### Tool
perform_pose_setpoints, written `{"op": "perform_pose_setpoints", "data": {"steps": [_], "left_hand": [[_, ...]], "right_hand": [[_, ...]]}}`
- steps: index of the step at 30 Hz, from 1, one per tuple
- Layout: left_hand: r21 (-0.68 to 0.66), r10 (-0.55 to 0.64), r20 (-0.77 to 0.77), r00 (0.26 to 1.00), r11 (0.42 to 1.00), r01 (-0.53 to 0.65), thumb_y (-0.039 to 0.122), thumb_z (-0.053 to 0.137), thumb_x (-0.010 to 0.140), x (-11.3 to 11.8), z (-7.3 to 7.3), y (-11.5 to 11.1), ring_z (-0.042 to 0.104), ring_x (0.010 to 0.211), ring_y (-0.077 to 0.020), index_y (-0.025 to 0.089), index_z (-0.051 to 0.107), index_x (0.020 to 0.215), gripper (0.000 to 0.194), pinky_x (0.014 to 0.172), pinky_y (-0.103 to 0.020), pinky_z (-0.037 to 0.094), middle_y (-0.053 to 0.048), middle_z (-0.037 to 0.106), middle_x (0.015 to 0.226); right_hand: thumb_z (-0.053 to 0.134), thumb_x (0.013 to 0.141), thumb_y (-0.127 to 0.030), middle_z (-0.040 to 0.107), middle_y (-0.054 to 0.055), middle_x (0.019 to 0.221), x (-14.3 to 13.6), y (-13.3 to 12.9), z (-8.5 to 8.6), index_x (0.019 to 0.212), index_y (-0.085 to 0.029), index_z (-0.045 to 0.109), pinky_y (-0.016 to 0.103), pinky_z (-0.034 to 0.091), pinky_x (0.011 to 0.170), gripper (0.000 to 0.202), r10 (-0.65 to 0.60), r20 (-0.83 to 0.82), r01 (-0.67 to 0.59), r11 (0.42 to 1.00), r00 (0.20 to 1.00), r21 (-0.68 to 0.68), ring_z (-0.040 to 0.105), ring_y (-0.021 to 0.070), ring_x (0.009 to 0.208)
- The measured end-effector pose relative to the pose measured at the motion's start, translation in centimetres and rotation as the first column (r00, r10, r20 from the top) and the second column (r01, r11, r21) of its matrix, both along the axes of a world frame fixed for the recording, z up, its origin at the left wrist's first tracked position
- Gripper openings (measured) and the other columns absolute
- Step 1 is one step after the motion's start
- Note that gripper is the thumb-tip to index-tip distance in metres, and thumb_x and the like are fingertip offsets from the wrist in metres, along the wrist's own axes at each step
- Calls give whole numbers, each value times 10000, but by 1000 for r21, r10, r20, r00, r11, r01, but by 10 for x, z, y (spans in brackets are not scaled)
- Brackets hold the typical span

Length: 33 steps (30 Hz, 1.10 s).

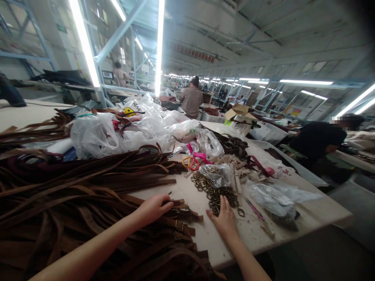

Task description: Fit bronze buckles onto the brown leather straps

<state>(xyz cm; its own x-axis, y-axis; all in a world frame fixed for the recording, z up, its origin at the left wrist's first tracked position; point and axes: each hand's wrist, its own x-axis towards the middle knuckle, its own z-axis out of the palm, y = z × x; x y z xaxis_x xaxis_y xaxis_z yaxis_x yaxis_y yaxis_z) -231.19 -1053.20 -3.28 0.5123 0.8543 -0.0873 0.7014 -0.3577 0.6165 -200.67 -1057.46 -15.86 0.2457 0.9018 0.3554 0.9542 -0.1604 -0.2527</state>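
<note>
Brown leather straps [88, 187] lie in a thick pile over the left and front of the table, some with metal buckles at their ends. My left hand [158, 207] is closed at the strap ends, its fingers pinched on the end of a brown strap. My right hand [224, 218] rests at the near edge of a heap of brass-coloured metal buckles [224, 195], fingers apart and touching it; no buckle shows clearly between them. A clear plastic bag [216, 174] partly covers the heap's far side.
Scissors with red and orange handles [191, 162] lie beyond the buckles. Clear plastic bags [140, 130] are piled at the back. A pink thin tool [254, 208] and a bag [275, 199] lie right. One person [191, 97] is ahead, another [319, 138] at right.
</note>
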Motion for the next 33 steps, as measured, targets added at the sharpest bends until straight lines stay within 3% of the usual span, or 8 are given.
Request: {"op": "perform_pose_setpoints", "data": {"steps": [7, 13, 17, 20, 23, 26, 30, 33], "left_hand": [[-42, 21, -12, 1000, 999, -22, 413, 389, 809, 9, 3, -3, 502, 709, -162, 169, 583, 781, 313, 618, -240, 303, -16, 584, 746], [-28, 13, -2, 1000, 1000, -13, 413, 369, 820, 18, 2, -2, 507, 706, -162, 164, 581, 776, 330, 623, -240, 312, -21, 588, 751], [2, -5, -19, 1000, 1000, 5, 403, 376, 822, 9, 0, -1, 517, 724, -166, 177, 577, 805, 303, 629, -240, 315, -21, 592, 768], [28, -17, -49, 999, 999, 19, 407, 385, 819, 3, -2, 0, 518, 717, -168, 186, 579, 803, 295, 621, -241, 309, -21, 590, 755], [29, -16, -57, 998, 999, 17, 411, 382, 818, 5, -5, 2, 514, 703, -165, 181, 583, 792, 306, 612, -243, 305, -26, 594, 753], [22, -9, -15, 1000, 1000, 10, 416, 377, 819, 9, -4, 2, 507, 693, -156, 170, 585, 795, 323, 607, -240, 305, -22, 593, 750], [-21, 19, 47, 999, 1000, -18, 423, 384, 809, 5, 4, 1, 479, 661, -140, 155, 583, 778, 335, 593, -236, 304, -5, 565, 703], [-64, 61, 135, 989, 997, -53, 435, 404, 794, -1, 9, 3, 453, 646, -130, 148, 568, 746, 335, 591, -231, 311, 8, 536, 675]], "right_hand": [[502, 701, -581, 317, 252, 1321, -34, 41, 13, 1300, -64, 318, 430, 281, 974, 813, -126, -69, 126, 992, 990, -9, 342, 345, 1198], [530, 677, -582, 308, 272, 1319, -43, 51, 14, 1302, -54, 306, 447, 284, 960, 848, -172, -129, 174, 985, 977, 11, 356, 362, 1183], [506, 696, -594, 353, 241, 1307, -28, 33, 16, 1297, -37, 293, 407, 321, 948, 846, -49, -174, 68, 992, 984, 103, 361, 319, 1185], [449, 788, -494, 464, 176, 1212, -18, 19, 29, 1212, -86, 412, 349, 347, 916, 590, 68, -142, -41, 981, 988, 189, 424, 250, 1116], [419, 840, -348, 580, 84, 948, -25, 22, 51, 999, -172, 558, 316, 373, 803, 275, 166, -40, -162, 982, 985, 97, 515, 200, 900], [488, 798, -263, 588, 71, 830, -43, 39, 68, 826, -182, 593, 322, 349, 704, 136, 214, 110, -206, 975, 971, -78, 520, 205, 801], [471, 766, -135, 591, 105, 797, -58, 56, 75, 747, -142, 584, 331, 326, 676, 115, 250, 153, -230, 964, 956, -136, 526, 213, 777], [426, 793, -150, 587, 99, 812, -57, 51, 78, 768, -144, 565, 331, 338, 684, 141, 241, 86, -233, 968, 967, -93, 527, 205, 778]]}}
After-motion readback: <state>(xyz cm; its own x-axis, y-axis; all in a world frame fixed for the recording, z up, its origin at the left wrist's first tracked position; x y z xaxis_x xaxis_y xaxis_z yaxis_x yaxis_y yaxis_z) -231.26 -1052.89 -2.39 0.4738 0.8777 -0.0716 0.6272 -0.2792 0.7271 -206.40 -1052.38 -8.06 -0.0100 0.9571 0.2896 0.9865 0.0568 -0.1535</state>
